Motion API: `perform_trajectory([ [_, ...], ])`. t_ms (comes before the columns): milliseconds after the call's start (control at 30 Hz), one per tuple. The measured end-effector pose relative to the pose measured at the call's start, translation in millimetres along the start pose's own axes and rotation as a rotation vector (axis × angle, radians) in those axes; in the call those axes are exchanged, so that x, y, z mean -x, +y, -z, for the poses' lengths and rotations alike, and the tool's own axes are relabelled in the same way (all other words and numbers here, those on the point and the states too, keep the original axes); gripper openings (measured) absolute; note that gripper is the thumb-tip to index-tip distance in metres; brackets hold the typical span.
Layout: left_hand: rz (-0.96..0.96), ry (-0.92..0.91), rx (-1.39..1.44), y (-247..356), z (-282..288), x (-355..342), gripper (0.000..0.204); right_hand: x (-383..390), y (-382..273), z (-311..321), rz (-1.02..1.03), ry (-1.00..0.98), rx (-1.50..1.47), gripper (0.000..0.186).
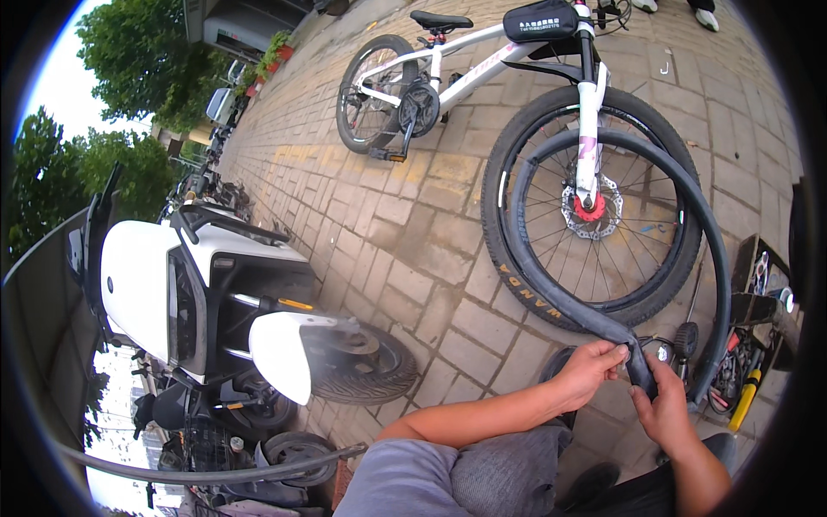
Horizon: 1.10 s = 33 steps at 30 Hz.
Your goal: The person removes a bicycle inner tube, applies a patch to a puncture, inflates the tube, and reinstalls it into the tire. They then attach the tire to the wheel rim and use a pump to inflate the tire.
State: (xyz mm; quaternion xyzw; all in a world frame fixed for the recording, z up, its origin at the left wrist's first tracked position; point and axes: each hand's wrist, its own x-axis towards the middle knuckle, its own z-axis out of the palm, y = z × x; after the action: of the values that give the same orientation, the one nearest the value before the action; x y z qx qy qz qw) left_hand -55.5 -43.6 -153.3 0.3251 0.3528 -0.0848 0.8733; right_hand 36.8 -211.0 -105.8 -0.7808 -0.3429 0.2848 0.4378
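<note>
The left hand pinches a fat gray rubber tube between its thumb and finger. The right hand is closed around the tube just beside it, with its thumb on the side. The tube makes a big loop up from the hands, in front of the bike's front wheel, and hides some of the tire and spokes. The wheel belongs to a white bike with a black bag on its frame. The wheel is just past the hands, so it takes up the space there. On the right, near the right hand, is a box of tools, with a yellow tool by it. On the left, well apart from the hands, is a white motorbike. The ground is brick. Somebody's shoes show at the top, far away.
</note>
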Motion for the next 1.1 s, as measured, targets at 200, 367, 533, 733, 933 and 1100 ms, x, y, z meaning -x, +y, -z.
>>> perform_trajectory([
  [200, -0.045, 0.091, 0.049, -5.1, 7.5, -5.6, 0.013, -2.5, -4.9, -1.7, 0.012, -0.028, -0.018, 0.055],
  [367, -0.012, 0.076, 0.113, -6.3, 9.3, -7.0, 0.011, -3.5, -3.4, 1.5, 0.007, -0.029, -0.019, 0.056],
  [533, -0.026, 0.055, -0.060, 0.6, 5.4, -3.8, 0.014, -0.8, 3.6, -1.5, 0.013, -0.028, 0.028, 0.055],
  [733, -0.011, 0.040, -0.090, 5.3, -0.9, 1.0, 0.018, -1.5, 0.7, 2.9, -0.034, -0.032, 0.023, 0.055],
  [933, 0.008, 0.011, 0.006, 10.3, -8.2, 4.1, 0.020, -1.2, 1.5, 4.5, 0.001, -0.015, 0.020, 0.055],
  [1100, 0.041, -0.015, 0.016, 6.9, -0.7, 0.3, 0.020, -1.5, -0.4, 4.7, -0.003, -0.036, 0.018, 0.055],
])
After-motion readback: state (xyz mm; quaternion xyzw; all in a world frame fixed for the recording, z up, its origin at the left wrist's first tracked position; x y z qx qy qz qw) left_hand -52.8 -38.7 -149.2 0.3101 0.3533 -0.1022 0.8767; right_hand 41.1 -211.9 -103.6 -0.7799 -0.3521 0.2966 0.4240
